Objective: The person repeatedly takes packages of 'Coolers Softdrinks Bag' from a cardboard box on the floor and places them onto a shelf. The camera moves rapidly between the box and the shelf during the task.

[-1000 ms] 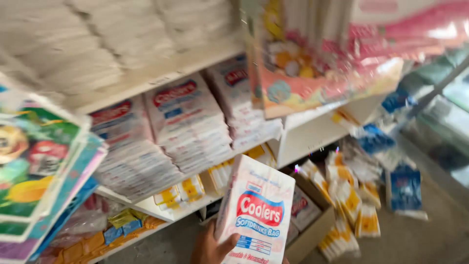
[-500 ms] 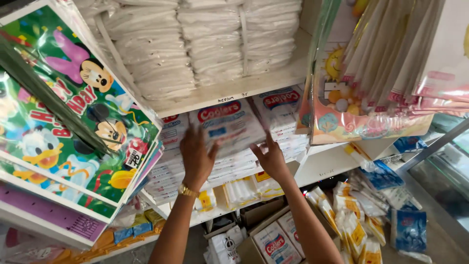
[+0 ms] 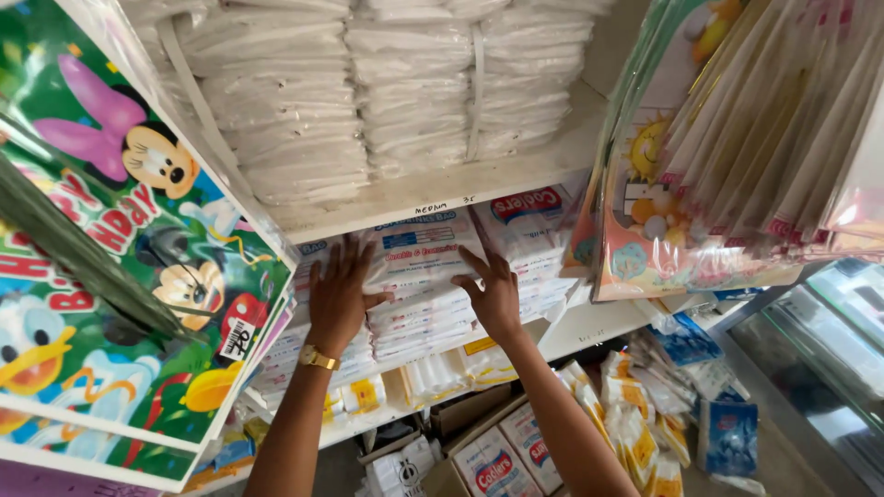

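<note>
Both hands' grip [image 3: 336, 299] [image 3: 493, 294] flanking white pack [image 3: 419, 253]

White pack of plastic bags [image 3: 419, 250] with red and blue print tops the middle shelf stack; similar packs [image 3: 527, 213] beside it, plain white bundles [image 3: 405, 92] above, colourful cartoon bags [image 3: 110, 276] hanging left.

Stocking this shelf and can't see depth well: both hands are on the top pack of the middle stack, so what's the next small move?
Probably a short push straight back. The left hand and right hand press flat on the top pack, whose front edge seems to jut out past the stack below, under the upper shelf. Seating it flush should steady it before letting go.
</note>
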